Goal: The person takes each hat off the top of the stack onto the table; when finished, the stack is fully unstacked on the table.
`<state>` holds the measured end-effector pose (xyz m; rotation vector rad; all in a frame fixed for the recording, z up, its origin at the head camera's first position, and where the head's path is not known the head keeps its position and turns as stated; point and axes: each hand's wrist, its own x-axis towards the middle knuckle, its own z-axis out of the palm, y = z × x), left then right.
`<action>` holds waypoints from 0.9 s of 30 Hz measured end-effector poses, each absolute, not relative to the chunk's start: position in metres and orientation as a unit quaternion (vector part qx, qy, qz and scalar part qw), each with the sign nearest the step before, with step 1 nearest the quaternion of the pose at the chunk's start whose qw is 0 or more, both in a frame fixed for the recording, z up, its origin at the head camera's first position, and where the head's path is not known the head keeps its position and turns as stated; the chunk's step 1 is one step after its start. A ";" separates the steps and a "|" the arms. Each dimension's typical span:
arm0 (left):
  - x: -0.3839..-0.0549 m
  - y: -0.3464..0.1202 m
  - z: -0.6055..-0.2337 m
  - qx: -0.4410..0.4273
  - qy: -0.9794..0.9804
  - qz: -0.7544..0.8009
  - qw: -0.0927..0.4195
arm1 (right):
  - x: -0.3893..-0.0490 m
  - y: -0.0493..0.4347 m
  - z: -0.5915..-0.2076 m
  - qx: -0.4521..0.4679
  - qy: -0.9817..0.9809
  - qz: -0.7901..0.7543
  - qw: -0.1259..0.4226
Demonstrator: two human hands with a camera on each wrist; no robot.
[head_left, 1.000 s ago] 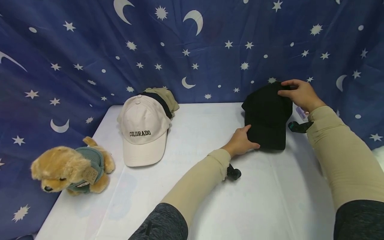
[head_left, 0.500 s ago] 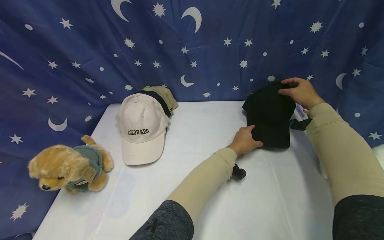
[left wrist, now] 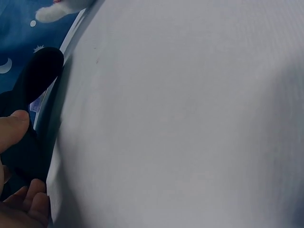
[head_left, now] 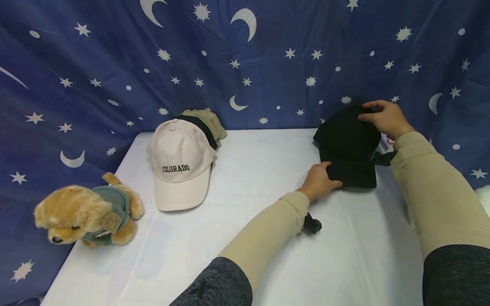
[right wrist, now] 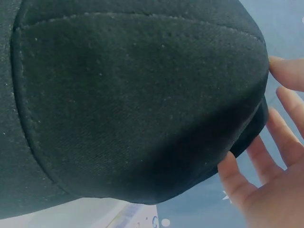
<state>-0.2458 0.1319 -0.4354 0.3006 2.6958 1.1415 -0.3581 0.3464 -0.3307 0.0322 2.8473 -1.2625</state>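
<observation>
A black baseball cap (head_left: 346, 144) stands at the right rear of the white table, crown up and brim toward me. My left hand (head_left: 319, 182) grips the left edge of its brim. In the left wrist view, the thumb (left wrist: 14, 128) lies on the dark cloth and the curled fingers are lower down. At the crown's upper right, my right hand (head_left: 388, 120) pinches the cap. The right wrist view has the black crown (right wrist: 128, 95) filling most of it, with the right hand's fingers (right wrist: 280, 137) along its edge and partly behind it.
A cream COLORADO cap (head_left: 180, 161) rests at the left rear, with a tan-and-black cap (head_left: 208, 127) behind it. A plush dog (head_left: 92, 212) in a green sweater sits at the left edge. Behind my right wrist is a small purple item (head_left: 386, 143). A starry blue curtain (head_left: 279, 38) backs the table (head_left: 237, 170).
The black cap has shifted slightly to the right, its brim most of all. My left hand has moved right along with it, while my right hand has stayed almost in place.
</observation>
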 end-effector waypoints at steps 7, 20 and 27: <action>-0.242 0.138 -0.430 0.103 0.904 0.401 0.110 | -0.353 0.348 -0.328 0.010 0.914 -0.404 0.013; -0.239 0.142 -0.430 0.124 0.881 0.439 0.125 | -0.348 0.351 -0.319 0.008 0.916 -0.399 0.027; -0.244 0.133 -0.430 0.136 0.869 0.460 0.124 | -0.345 0.352 -0.315 0.011 0.916 -0.400 0.029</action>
